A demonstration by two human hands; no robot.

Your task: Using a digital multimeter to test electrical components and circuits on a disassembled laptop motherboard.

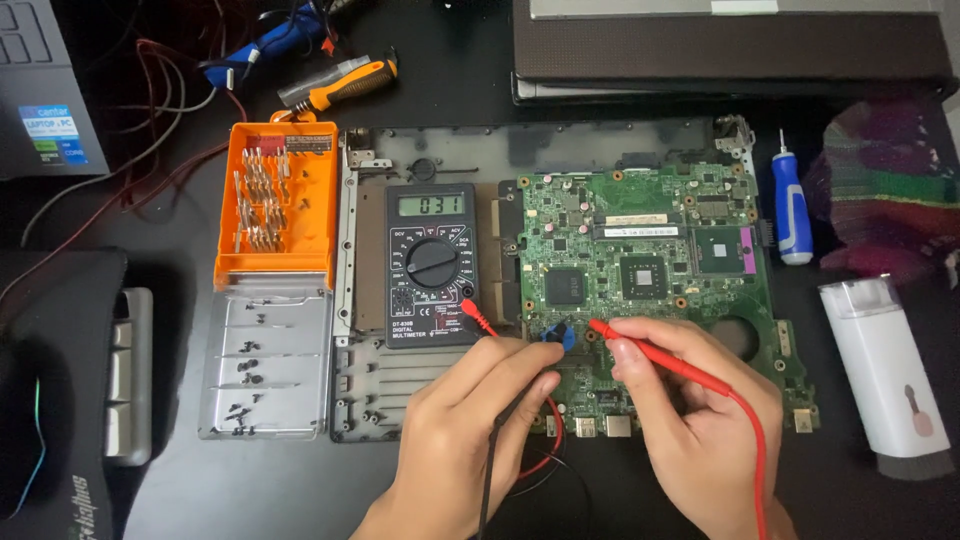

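Observation:
A green laptop motherboard lies on a grey laptop base shell. My right hand grips a red multimeter probe, its tip touching the board near a small blue part. My left hand rests on the board's lower left edge, its fingers closed by the same blue part on what looks like the black probe; a black lead runs from under it. A black digital multimeter lies left of the board, display lit.
An orange screwdriver bit case lies open at left, its clear lid holding loose screws. A blue-handled screwdriver and a white box lie to the right. An orange-handled tool, wires and laptops are at the back.

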